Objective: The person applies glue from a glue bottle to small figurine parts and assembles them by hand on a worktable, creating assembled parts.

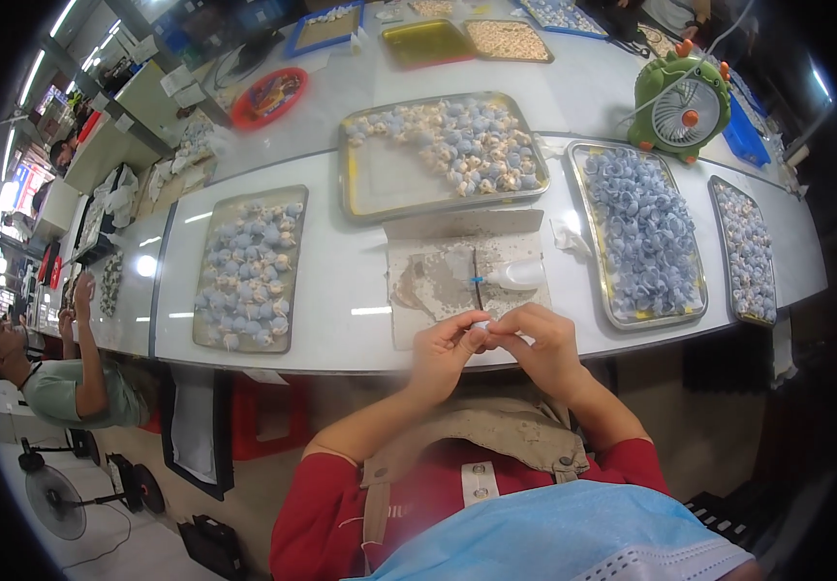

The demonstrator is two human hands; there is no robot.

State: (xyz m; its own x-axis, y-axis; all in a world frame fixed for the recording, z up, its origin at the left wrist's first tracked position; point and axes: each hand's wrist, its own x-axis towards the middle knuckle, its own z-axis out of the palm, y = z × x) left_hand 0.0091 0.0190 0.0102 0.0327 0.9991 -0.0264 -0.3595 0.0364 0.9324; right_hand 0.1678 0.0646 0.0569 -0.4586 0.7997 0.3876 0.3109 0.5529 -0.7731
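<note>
My L hand (446, 356) and R hand (546, 351) are both up at the near edge of the long white glossy table (336, 339), fingertips meeting, thumbs and fingers pinched on a small, pale bluish-white piece (481, 326); most of it's hidden by my fingers, so can't tell its exact shape. It's held just over the near part of the flat, stained beige cardboard sheet (418, 329), whose far edge is folded up. On that sheet, just beyond my R hand, a white plastic squeeze bottle w/ a blue tip (517, 274) lies on its side, tip pointing L. R of the sheet there's a crumpled white tissue (571, 236), then a rectangular metal-rimmed tray (590, 237) heaped w/ pale blue cup-shaped pcs (641, 232). A narrower tray (753, 321) of blue-and-cream pcs (746, 242) sits farther R, near the table's end. Behind the cardboard: a wide shallow tray (385, 184), bare toward its near L, w/ round blue-and-cream pcs (457, 145) mostly to the far side & R. Off to my L, well apart from my hands, another rectangular tray (230, 208) w/ similar rounded pcs (249, 271). Green animal-shaped desk fan (680, 105) stands behind the R tray; round red plastic bowl (244, 121) is at far L. A co-worker in a grey-green shirt (99, 392) is at the L side, hands raised.
</note>
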